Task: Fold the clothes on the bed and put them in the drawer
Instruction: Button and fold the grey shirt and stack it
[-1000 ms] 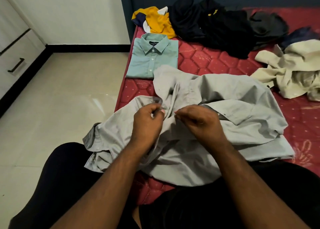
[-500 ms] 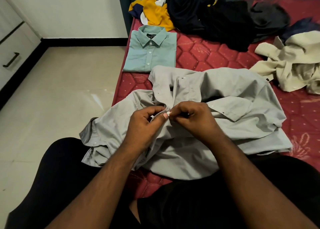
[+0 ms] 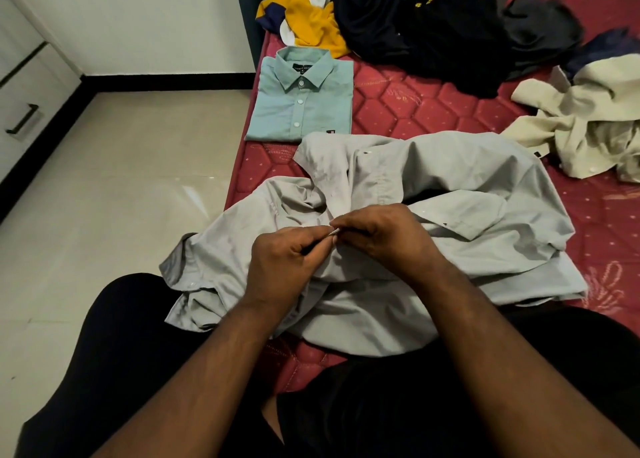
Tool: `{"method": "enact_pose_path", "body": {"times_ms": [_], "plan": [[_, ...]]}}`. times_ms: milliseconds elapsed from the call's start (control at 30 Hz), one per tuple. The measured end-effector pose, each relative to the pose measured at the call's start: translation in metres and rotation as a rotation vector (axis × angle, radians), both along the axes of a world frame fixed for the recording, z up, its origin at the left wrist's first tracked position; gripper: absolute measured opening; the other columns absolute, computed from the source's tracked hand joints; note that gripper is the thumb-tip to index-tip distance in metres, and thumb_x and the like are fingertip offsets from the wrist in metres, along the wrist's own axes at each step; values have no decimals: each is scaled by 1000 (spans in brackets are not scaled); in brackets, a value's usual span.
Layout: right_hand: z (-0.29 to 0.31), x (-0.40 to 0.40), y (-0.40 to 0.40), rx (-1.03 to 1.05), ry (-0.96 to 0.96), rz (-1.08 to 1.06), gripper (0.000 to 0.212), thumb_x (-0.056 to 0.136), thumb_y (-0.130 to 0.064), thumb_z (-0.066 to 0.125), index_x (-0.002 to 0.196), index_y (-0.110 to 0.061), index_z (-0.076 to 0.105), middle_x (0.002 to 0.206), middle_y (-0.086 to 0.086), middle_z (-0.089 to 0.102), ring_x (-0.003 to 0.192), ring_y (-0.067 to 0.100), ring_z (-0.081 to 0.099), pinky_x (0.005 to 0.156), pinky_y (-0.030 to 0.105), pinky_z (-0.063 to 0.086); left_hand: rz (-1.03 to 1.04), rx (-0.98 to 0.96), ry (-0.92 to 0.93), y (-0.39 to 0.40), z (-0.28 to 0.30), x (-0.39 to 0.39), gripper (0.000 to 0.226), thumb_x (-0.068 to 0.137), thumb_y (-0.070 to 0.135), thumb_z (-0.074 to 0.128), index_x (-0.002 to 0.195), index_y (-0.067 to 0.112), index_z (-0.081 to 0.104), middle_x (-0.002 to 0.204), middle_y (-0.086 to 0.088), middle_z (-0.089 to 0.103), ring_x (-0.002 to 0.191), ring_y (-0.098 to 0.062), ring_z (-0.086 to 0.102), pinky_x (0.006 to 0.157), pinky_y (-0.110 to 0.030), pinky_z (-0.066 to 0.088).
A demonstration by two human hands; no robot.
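Note:
A crumpled grey shirt (image 3: 460, 194) lies spread over the near edge of the red mattress (image 3: 415, 111), partly hanging over my lap. My left hand (image 3: 287, 263) and my right hand (image 3: 381, 236) meet at the shirt's front placket, each pinching the fabric between thumb and fingers. Beyond it a light green shirt (image 3: 301, 101) lies neatly folded, collar up. The drawer (image 3: 24, 118) with a black handle sits in the white cabinet at the far left.
Unfolded clothes lie at the bed's far side: a yellow and navy garment (image 3: 308, 24), a black heap (image 3: 433, 35), a cream garment (image 3: 588, 121). The beige tiled floor (image 3: 121, 198) stretches between bed and cabinet. My black-clad legs fill the foreground.
My hands, slightly apart a second ago, have come together at the grey shirt's placket and stay pinching it. The view has tilted down a little.

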State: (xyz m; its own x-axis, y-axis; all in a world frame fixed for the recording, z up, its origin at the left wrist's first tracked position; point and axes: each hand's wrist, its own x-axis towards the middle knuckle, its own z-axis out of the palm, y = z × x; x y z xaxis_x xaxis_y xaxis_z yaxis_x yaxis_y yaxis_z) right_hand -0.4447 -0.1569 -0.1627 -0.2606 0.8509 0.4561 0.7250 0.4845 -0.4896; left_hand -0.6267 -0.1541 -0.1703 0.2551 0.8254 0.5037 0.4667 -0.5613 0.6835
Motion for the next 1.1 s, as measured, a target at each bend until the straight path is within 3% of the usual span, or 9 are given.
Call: {"method": "enact_pose_path", "body": {"times_ms": [200, 367, 567, 733, 800, 933, 1100], "plan": [[4, -1, -3, 125, -86, -30, 20, 71, -21, 73, 88, -12, 78, 71, 1, 74, 57, 16, 68, 44, 20, 46, 21, 51, -37, -4, -2, 2, 16, 79, 11, 78, 95, 11, 79, 87, 2, 76, 76, -3, 69, 70, -22, 56], [2, -2, -2, 160, -135, -64, 15, 72, -22, 72, 82, -12, 77, 65, 2, 72, 52, 20, 66, 43, 19, 45, 25, 89, -10, -4, -5, 2, 15, 81, 11, 77, 95, 8, 78, 88, -1, 76, 76, -8, 70, 69, -27, 57], [-4, 2, -1, 40, -2, -116, 35, 85, -36, 52, 87, -10, 76, 75, 4, 74, 65, 24, 71, 52, 36, 55, 41, 31, -36, -5, -2, 9, 3, 82, 10, 77, 84, 9, 78, 76, 1, 74, 68, -6, 66, 63, -25, 52], [-8, -5, -8, -24, 175, -170, 13, 78, -20, 67, 72, -8, 66, 68, 1, 71, 62, 17, 67, 55, 36, 53, -6, 4, -30, -13, -9, 6, 7, 84, 7, 73, 89, 4, 76, 81, -4, 74, 73, -7, 66, 67, -23, 53], [-9, -9, -12, -12, 247, -217, 14, 77, -16, 69, 68, -9, 62, 64, -1, 68, 58, 13, 63, 52, 34, 50, -18, -45, -63, -11, -9, 5, 10, 85, 9, 71, 92, 4, 76, 86, -4, 74, 77, -8, 67, 71, -24, 54], [-12, -15, -17, 1, 270, -274, 13, 76, -18, 70, 69, -10, 64, 60, -3, 65, 55, 11, 60, 50, 31, 47, -74, -329, -170, -9, -7, 0, 13, 87, 18, 67, 95, 11, 74, 85, 3, 73, 75, -16, 68, 69, -37, 55], [-21, -23, -15, -122, 254, -207, 10, 78, -26, 64, 79, -16, 64, 70, -4, 70, 63, 19, 67, 57, 39, 53, -115, -189, 143, 1, -11, -25, 33, 87, 33, 58, 106, 12, 74, 91, 0, 75, 78, -8, 68, 73, -32, 53]]}}
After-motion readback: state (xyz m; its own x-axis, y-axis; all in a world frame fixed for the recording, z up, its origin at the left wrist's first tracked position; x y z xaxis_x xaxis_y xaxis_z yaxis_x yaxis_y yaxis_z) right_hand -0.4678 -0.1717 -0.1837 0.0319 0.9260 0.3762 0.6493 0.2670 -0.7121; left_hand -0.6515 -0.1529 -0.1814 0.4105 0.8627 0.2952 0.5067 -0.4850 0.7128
